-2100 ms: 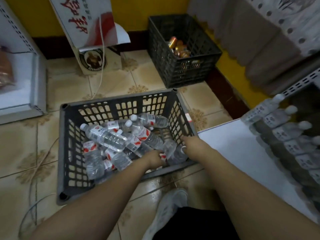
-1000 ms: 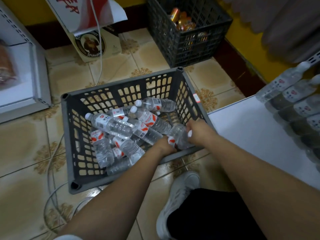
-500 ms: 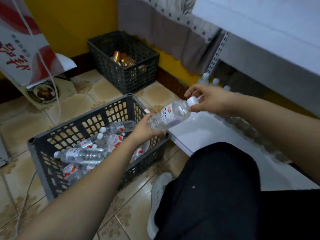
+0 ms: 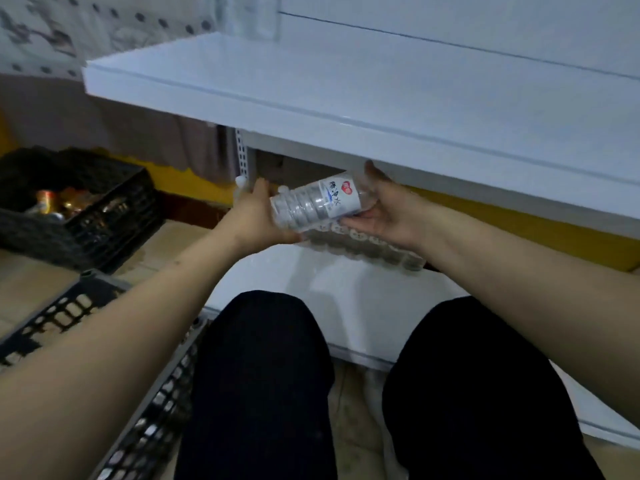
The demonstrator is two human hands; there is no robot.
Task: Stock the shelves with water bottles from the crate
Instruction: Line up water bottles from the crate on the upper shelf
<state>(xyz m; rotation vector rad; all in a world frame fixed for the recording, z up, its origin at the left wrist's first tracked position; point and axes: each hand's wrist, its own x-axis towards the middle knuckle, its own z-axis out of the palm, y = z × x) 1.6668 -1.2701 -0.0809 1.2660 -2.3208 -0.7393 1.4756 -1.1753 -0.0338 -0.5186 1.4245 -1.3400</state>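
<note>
A clear water bottle (image 4: pixel 311 202) with a white and red label lies sideways between my hands, just under the front edge of the upper white shelf (image 4: pixel 311 91). My left hand (image 4: pixel 254 218) grips its base end. My right hand (image 4: pixel 384 211) holds its neck end from below, thumb up behind it. Beneath the bottle, a row of water bottles (image 4: pixel 377 249) lies along the back of the lower white shelf (image 4: pixel 304 292). The grey crate (image 4: pixel 65 315) sits at the lower left beside my knee; its contents are out of view.
A black crate (image 4: pixel 104 216) with cans stands on the tiled floor at the left, against the yellow wall. My knees in dark trousers (image 4: pixel 263 375) fill the foreground in front of the lower shelf. A perforated shelf upright (image 4: pixel 242 154) stands behind my left hand.
Both hands lifted one bottle out of the grey crate and carried it right, in under the upper shelf. My view has turned from the crate to the shelves.
</note>
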